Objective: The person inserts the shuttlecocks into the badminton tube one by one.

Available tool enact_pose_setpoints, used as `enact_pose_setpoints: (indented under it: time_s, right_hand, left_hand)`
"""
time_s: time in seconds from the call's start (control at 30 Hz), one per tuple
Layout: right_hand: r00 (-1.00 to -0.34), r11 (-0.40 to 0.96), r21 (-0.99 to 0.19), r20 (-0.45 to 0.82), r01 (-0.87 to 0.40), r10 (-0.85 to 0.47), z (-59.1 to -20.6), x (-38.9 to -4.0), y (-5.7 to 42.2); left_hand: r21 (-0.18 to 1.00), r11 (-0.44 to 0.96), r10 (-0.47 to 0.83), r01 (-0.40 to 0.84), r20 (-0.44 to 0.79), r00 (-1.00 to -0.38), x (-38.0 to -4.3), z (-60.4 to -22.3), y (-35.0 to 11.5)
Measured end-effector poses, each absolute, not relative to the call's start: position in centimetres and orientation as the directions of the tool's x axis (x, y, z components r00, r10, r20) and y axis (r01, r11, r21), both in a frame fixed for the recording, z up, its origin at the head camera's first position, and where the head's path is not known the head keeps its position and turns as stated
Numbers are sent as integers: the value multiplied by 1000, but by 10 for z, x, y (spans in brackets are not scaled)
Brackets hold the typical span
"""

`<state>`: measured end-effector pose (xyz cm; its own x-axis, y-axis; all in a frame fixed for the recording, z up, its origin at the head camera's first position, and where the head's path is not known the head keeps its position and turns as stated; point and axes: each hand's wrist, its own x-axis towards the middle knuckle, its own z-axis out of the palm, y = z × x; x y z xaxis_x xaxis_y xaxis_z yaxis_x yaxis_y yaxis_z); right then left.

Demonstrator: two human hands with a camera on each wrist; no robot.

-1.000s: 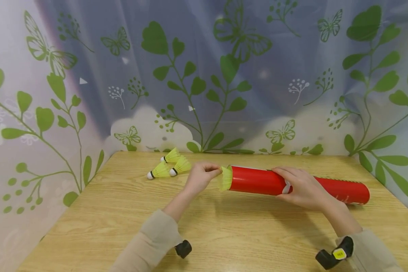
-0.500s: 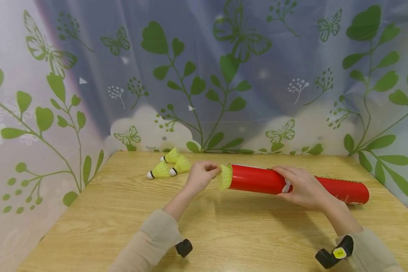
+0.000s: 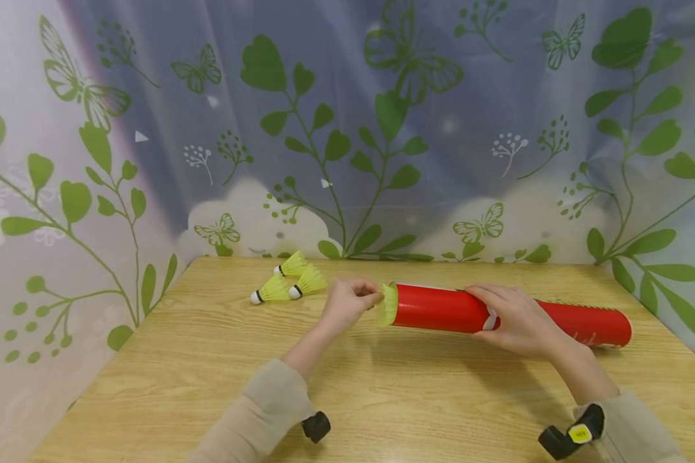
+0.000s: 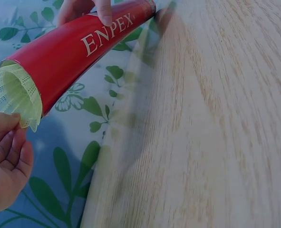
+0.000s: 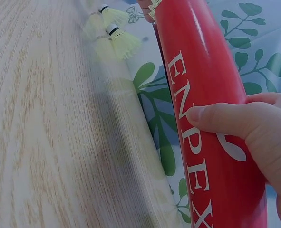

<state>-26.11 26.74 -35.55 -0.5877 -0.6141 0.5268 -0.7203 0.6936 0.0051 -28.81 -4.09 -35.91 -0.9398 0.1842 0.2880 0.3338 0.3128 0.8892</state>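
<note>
My right hand [image 3: 518, 320] grips a red shuttlecock tube [image 3: 434, 307] around its middle, thumb over the lettering in the right wrist view. The tube's open end points left and is raised off the table, while its far right end sits low at the tabletop. A yellow shuttlecock [image 4: 17, 95] sits in that open end, its skirt sticking out past the rim and its cork hidden inside. With thumb and forefinger, my left hand [image 3: 350, 303] pinches the edge of the skirt. Three more yellow shuttlecocks [image 3: 273, 289] with white corks lie together on the table, left of my left hand.
The wooden table [image 3: 382, 399] ends at a patterned curtain [image 3: 347, 128] with green leaves and butterflies, which hangs along the back and sides. Black wrist devices [image 3: 570, 432] are strapped at both beige sleeves [image 3: 266, 405].
My left hand has shifted slightly right toward the tube, still pinching the skirt. The tube's open end rose a little, then came back down. The loose shuttlecocks stay where they were.
</note>
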Motion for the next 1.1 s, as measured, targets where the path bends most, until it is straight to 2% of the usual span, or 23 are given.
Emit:
enact_pose_setpoints:
  time_s: [0.4,0.77,1.1]
  right_hand:
    - [-583,690,1,533,-724,-613,-356,-262,268]
    - [-590,694,-6,531,-720,-608,-358,-263,269]
    - [-594,698,-9,534,-716,-602,-359,-265,271]
  left_hand:
    - [860,336,205,385,332,-921,-289,-363,-33]
    - [853,391,188,346,294,-937,-288,-364,-25]
    - [828,405,198,387,334,-922,-287,-367,-16]
